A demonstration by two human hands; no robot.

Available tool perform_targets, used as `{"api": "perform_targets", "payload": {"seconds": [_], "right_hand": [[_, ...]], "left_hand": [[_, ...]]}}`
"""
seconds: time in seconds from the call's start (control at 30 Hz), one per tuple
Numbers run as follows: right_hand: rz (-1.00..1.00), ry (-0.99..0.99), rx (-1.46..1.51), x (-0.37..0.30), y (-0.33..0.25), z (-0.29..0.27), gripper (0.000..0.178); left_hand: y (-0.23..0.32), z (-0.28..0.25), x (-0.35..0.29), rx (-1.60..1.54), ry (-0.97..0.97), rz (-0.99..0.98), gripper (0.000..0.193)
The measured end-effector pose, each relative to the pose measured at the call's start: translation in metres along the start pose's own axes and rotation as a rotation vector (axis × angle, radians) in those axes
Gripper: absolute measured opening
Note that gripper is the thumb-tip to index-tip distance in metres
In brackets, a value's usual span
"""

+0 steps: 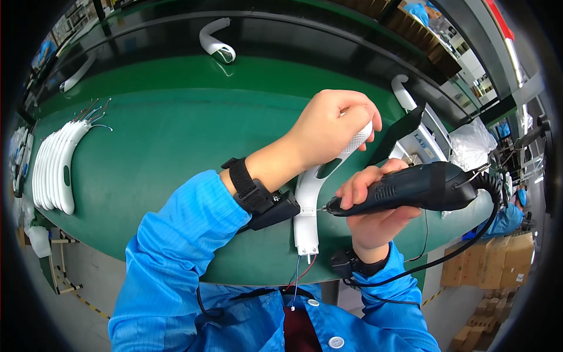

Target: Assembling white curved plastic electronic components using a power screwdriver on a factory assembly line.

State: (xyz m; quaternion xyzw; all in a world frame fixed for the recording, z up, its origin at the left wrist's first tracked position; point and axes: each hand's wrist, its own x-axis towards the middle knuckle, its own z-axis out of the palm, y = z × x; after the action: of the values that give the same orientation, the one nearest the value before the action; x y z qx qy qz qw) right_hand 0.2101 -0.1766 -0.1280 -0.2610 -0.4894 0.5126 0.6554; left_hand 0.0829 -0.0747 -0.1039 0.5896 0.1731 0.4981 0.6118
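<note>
A curved white plastic housing lies on the green bench, its wired end toward me. My left hand is closed round its far, textured end. Red and blue wires trail from the near end over the bench edge. My right hand grips a black electric screwdriver, held nearly level. The screwdriver's bit points left and meets, or nearly meets, the housing's right side at a seam; I cannot tell if it touches. Any screw there is too small to make out.
Several white curved housings with wires lie side by side at the left. Single white pieces rest on the dark belt at the back. A box-shaped device and a clear plastic bag stand at the right. The screwdriver's coiled cable hangs past my right forearm.
</note>
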Motion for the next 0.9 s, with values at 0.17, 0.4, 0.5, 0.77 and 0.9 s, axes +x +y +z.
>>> {"api": "perform_targets", "payload": {"seconds": [0.17,0.4,0.5,0.77,0.9], "right_hand": [[0.016,-0.013,-0.005,-0.004,0.005,0.004,0.081],[0.030,-0.049,-0.112,-0.002,0.019,0.005,0.078],[0.021,-0.061,-0.135,-0.003,0.021,0.008,0.077],[0.008,-0.080,-0.143,-0.002,0.020,0.000,0.077],[-0.016,-0.035,0.017,-0.007,0.010,-0.007,0.083]], "left_hand": [[-0.001,-0.001,-0.002,-0.014,-0.030,0.012,0.026],[-0.001,0.001,-0.002,-0.001,-0.041,0.031,0.026],[0.000,0.000,-0.004,0.001,-0.038,0.025,0.025],[0.003,0.008,-0.001,0.077,-0.049,0.038,0.026],[0.001,0.006,-0.005,-0.064,-0.023,0.096,0.028]]}}
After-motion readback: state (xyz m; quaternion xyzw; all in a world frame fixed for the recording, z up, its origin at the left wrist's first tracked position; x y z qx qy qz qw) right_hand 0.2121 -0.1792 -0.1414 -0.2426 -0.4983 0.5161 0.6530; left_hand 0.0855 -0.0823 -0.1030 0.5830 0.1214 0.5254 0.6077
